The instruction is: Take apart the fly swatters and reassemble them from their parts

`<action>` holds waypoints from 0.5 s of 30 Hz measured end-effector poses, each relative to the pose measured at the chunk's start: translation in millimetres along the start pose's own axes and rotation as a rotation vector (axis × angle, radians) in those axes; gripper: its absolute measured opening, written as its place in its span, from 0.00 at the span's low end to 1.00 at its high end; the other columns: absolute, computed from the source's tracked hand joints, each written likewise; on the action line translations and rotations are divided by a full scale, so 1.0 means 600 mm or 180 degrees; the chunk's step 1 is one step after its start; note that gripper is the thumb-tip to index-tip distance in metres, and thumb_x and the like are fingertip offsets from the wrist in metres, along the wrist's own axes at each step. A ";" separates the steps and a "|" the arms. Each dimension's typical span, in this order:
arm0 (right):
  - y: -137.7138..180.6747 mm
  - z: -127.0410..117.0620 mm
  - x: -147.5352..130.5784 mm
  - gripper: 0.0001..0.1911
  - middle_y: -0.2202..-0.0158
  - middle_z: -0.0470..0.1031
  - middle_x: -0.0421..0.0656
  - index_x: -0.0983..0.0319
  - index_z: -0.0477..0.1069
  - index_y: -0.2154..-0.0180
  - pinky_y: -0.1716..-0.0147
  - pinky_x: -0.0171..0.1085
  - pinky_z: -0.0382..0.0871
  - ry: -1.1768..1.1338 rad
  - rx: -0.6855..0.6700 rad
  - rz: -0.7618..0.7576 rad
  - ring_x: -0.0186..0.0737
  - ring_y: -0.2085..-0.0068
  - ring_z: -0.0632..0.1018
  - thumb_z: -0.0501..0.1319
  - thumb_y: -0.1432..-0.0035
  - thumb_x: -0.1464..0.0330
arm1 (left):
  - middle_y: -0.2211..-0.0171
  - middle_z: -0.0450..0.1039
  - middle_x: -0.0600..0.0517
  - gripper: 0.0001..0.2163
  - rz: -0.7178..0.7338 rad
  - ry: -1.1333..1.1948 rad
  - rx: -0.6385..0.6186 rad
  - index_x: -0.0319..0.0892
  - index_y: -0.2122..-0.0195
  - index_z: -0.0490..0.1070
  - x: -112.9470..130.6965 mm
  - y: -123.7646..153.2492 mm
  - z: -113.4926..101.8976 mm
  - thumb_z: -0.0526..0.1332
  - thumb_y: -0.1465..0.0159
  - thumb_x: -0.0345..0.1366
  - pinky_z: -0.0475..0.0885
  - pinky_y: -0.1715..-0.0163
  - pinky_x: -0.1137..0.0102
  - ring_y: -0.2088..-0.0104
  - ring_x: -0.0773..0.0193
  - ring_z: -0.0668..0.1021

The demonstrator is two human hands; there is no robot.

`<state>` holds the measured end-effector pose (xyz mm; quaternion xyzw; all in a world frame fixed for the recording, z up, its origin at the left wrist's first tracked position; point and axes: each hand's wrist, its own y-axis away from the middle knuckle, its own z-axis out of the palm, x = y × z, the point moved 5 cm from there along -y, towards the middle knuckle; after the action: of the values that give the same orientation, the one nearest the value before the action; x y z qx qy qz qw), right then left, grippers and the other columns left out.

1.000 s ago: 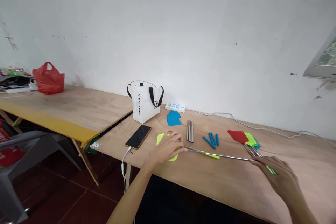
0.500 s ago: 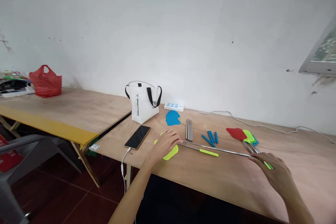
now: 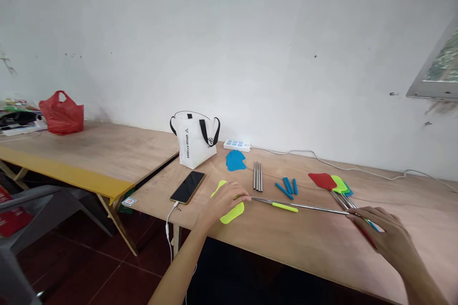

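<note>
My left hand [image 3: 229, 200] is closed over the head end of a long metal telescopic rod [image 3: 304, 206]. Yellow-green perforated fly swatter heads [image 3: 232, 213] show from beneath it on the table. The rod runs rightward to my right hand [image 3: 379, 228], whose thumb and fingers pinch its far part; the rod's end is hidden there. Just below the rod lies a yellow-green handle [image 3: 285, 207] on a shorter metal stem. Fly swatters with red [image 3: 322, 180], green and blue heads lie fanned together, their handles partly under my right hand.
Several metal tubes [image 3: 258, 176], blue handles [image 3: 288, 186] and blue swatter heads [image 3: 236, 160] lie beyond the rod. A phone [image 3: 188, 187] on a white cable, a white bag [image 3: 196, 143] and a power strip [image 3: 236, 145] are also on the table [image 3: 304, 243]. A red bag [image 3: 64, 114] stands on another table.
My right hand has shifted slightly right and down, still on the rod. My left hand has moved slightly right, uncovering more of the upper yellow-green head.
</note>
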<state>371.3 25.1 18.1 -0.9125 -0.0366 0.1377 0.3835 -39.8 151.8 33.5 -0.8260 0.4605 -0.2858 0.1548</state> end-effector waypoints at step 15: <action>0.002 -0.019 0.005 0.24 0.59 0.83 0.43 0.50 0.81 0.62 0.58 0.44 0.67 0.0333 -0.0211 -0.0276 0.46 0.58 0.80 0.51 0.34 0.46 | 0.65 0.80 0.51 0.14 0.0219 0.0136 0.0448 0.45 0.58 0.81 0.004 0.004 -0.003 0.58 0.27 0.45 0.70 0.61 0.66 0.62 0.61 0.74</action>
<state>377.4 17.0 24.0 -0.9282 -0.0606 0.0719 0.3600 -41.6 148.8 34.6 -0.7905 0.4705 -0.3296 0.2124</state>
